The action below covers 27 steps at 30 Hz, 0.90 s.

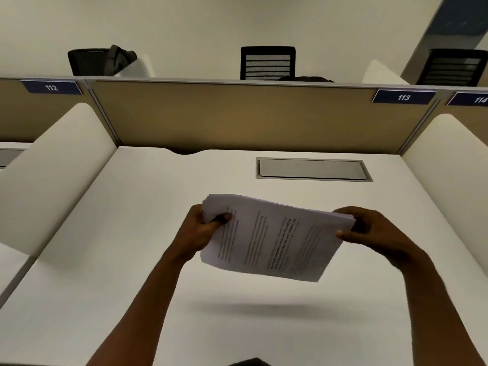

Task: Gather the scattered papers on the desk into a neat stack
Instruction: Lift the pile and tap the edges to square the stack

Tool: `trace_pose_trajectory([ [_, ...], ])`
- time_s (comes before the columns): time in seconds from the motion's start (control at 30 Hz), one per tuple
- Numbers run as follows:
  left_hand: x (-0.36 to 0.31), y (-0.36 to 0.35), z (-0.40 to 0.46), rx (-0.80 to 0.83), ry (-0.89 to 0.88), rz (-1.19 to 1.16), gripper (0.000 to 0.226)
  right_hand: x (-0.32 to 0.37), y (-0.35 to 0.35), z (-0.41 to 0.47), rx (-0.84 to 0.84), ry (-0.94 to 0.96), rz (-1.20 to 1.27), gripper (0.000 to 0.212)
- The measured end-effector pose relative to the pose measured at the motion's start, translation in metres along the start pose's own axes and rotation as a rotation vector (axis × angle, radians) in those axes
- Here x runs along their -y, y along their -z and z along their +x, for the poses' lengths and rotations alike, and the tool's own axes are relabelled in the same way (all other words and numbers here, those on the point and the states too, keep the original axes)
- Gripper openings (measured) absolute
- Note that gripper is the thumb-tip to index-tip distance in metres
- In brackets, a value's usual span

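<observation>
Soft, even overhead light fills the scene — dim and slightly warm. A diffuse shadow lies on the white surface beneath the papers, whose print is blurred. Wide-angle distortion bends the partition edges — corners darken slightly.

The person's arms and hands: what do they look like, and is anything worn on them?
Both forearms are bare as far as the view shows: no sleeves, watch or bracelet. The left hand and the right hand wear no gloves, and no rings are visible. The nails look short.
</observation>
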State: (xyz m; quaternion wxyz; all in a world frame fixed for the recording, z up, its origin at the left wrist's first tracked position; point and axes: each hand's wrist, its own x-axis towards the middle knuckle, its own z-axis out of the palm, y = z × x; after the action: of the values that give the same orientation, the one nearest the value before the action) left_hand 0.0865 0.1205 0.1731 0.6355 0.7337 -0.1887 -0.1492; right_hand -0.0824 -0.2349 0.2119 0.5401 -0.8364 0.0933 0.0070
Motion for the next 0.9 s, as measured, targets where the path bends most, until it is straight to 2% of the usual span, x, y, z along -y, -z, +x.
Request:
trace_pose_trajectory([
  [0.1, 0.017, 0.000, -0.006, 0.033, 0.037, -0.174, 0.012, -0.025, -0.022, -0.004, 0.099, -0.045, 0.400, 0.048],
  [0.2, 0.027, -0.005, -0.005, 0.029, 0.062, -0.202, 0.012, -0.033, -0.055, 0.000, 0.063, -0.078, 0.484, 0.050],
  [0.37, 0.043, -0.005, -0.002, 0.022, 0.079, -0.210, 0.013, -0.044, -0.072, 0.005, -0.170, -0.045, 0.458, 0.040],
  [0.47, 0.064, -0.010, -0.007, 0.022, 0.135, -0.181, 0.014, -0.065, -0.083, 0.003, -0.204, -0.101, 0.431, 0.033],
  [0.63, 0.097, -0.025, -0.014, 0.018, 0.263, -0.147, 0.019, -0.103, -0.103, -0.001, -0.223, -0.238, 0.362, 0.040],
  [0.77, 0.092, -0.026, -0.010, -0.025, 0.236, -0.162, 0.014, -0.105, -0.099, 0.004, -0.366, -0.217, 0.343, 0.033],
  [0.9, 0.096, -0.025, -0.014, -0.032, 0.233, -0.157, 0.016, -0.113, -0.102, 0.003, -0.378, -0.207, 0.301, 0.038],
])
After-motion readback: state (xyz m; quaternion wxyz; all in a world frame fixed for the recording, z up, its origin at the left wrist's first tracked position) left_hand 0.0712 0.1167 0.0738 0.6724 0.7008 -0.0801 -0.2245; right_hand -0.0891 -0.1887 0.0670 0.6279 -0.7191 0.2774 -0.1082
